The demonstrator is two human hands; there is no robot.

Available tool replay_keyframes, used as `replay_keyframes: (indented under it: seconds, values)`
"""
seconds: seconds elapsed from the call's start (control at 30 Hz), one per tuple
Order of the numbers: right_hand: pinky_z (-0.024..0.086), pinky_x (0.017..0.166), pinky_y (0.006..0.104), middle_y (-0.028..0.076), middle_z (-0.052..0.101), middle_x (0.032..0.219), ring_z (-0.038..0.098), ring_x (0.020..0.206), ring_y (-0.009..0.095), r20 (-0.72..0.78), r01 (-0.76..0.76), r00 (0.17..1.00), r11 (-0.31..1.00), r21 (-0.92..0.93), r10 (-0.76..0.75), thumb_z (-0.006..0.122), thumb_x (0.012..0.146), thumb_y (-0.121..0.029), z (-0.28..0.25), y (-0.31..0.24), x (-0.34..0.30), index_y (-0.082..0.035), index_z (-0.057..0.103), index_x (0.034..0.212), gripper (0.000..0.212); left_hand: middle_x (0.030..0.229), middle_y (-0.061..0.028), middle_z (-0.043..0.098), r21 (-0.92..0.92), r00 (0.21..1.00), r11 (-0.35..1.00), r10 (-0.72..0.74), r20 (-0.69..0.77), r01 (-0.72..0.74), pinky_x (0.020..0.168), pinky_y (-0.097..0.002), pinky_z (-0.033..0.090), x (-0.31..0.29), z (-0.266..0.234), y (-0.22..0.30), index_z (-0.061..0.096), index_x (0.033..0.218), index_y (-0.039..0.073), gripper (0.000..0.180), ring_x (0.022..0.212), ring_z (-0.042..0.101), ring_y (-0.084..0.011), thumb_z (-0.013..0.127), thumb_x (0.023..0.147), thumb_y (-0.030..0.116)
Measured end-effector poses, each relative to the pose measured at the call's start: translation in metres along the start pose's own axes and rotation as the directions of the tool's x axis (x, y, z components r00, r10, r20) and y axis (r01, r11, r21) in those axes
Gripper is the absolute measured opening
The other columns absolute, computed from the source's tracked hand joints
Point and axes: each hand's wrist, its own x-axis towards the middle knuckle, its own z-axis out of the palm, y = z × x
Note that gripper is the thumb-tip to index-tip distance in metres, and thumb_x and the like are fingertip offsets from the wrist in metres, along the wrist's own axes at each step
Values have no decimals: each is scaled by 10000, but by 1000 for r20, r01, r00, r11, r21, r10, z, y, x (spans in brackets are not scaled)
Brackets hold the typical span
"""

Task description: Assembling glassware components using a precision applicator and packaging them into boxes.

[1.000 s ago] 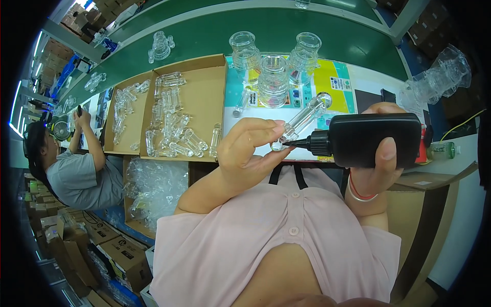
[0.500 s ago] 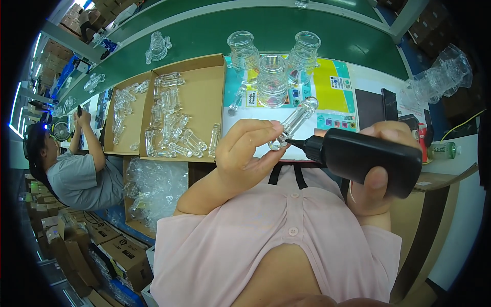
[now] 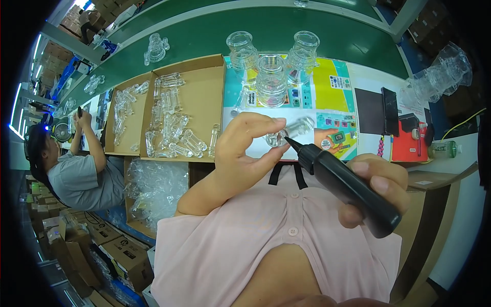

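Observation:
Between the thumb and forefinger of my left hand [image 3: 248, 143] is a clear rod-shaped piece [image 3: 299, 128], its near end turned up toward me and its far half blurred. My right hand [image 3: 381, 184] is wrapped round a black squeeze bottle [image 3: 348, 187], tilted with its base down to the right. The bottle's pointed nozzle [image 3: 292, 144] is at the piece's near end; whether it touches cannot be made out. Beyond my hands stand three clear ringed vessels, the nearest being the middle vessel [image 3: 272, 82]. A similar clear piece [image 3: 239, 102] lies left of them.
An open cardboard tray [image 3: 202, 97] with several clear pieces lies to the left. Clear plastic bags [image 3: 156, 189] fill a box below it. At right are a stacked clear column [image 3: 434, 77], a black flat case [image 3: 389, 110] and a green bottle [image 3: 444, 150]. A co-worker [image 3: 84, 169] sits far left.
My right hand has swung the black bottle to a steeper tilt, its base lower and nearer me. My left hand has turned the clear piece, bringing its near end up.

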Motion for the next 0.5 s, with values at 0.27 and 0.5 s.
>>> replay_keyframes:
  seconds: [0.27,0.5]
  values:
    - [441,376,265,191,475,922,505,466,207,11,-57,998,981,188,56,581,837,-254,-5,-3,-4,19,359,1119,451,1025,-101,498,-617,906,666,-346,242,419,825,-267,482,-4,-2,7,541,1055,-42,354,965,568,-179,646,718,-74]
    - [444,380,271,180,480,917,507,471,204,-9,-46,999,972,232,50,590,832,-276,-3,0,-6,11,363,1111,460,1025,-101,504,-672,878,566,-349,328,476,850,-289,485,-2,-3,8,528,1058,-49,354,978,578,-206,649,725,-67]
